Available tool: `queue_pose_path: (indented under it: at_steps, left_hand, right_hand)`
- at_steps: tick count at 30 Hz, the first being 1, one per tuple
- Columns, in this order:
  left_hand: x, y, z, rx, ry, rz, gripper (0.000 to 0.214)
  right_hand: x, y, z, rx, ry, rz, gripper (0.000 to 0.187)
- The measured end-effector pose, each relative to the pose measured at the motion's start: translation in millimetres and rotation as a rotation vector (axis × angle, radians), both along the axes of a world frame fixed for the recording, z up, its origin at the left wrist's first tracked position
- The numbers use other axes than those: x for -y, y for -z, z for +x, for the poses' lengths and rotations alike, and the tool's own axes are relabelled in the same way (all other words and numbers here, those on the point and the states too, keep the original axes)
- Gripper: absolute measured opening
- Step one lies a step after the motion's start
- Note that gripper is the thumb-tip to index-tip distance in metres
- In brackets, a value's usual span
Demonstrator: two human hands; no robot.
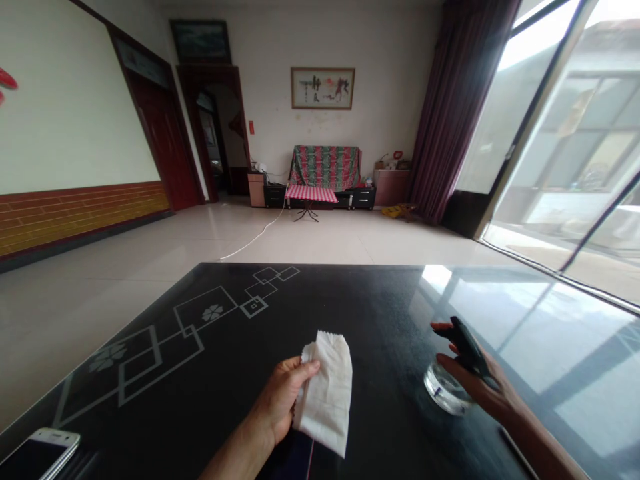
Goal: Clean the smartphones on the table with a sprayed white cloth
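1. Head view, the only one. A person's two bare hands work over a black glossy table [380, 300] with a pale pattern of squares and flowers printed along its left part.
2. Left hand [283, 400]: low centre of frame, forearm coming in from the bottom edge. Thumb and fingers are closed in a pinch on the upper left edge of a white cloth [327, 393].
3. White cloth: folded, roughly oblong, with a zigzag top edge. It hangs from the pinch just above the table, right of the hand. Whether its lower edge touches the table: cannot tell.
4. Right hand [483, 387]: lower right, wrapped around the top of a spray bottle [445, 393]. Fingers are curled closed about the black spray head; one fingertip lies in front of it.
5. Spray bottle: clear body, black head, tilted with the head up and away from the person. The base is close over the table, well to the right of the white cloth. Contact with the table is not clear.
6. Phone [40, 453]: white-edged, lying flat at the table's near left corner, well apart from both hands.
7. Background: pale tiled floor, a small stand with a red checked cover [311, 193] by the far wall, a dark curtain [450, 113] beside large windows on the right.
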State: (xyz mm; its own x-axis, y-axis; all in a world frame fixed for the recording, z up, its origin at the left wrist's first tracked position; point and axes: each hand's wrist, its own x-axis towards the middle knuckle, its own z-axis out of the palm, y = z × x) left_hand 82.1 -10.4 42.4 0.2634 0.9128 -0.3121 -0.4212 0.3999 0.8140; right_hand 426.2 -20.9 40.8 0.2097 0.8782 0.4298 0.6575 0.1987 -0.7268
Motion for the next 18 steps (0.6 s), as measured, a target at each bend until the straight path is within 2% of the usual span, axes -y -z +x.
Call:
queue_pose_path:
  at_steps: [3,5,10,14,18]
  left_hand:
    - [-0.6,-0.6,-1.1,-0.021,-0.044,0.047,0.033]
    - [-1.6,0.4,-2.8,-0.057,-0.089,0.083,0.034]
    - [-7.0,5.6,-6.7,-0.132,-0.199,0.137,0.039]
    - [-9.1,5.7,-6.4,-0.133,-0.215,0.153,0.038]
    - [-7.9,1.5,-4.2,-0.11,-0.218,0.17,0.037]
  right_hand:
    - [-0.9,-0.9,-10.5,-0.075,-0.116,-0.075,0.053]
    - [2.6,-8.6,-30.0,-0.143,-0.186,-0.12,0.052]
    - [25.1,-39.7,-112.7,-0.343,-0.382,-0.307,0.049]
    - [44.0,-55.1,-168.8,-0.433,-0.369,-0.428,0.05]
    - [50.2,-55.5,-189.5,-0.433,-0.39,-0.511,0.048]
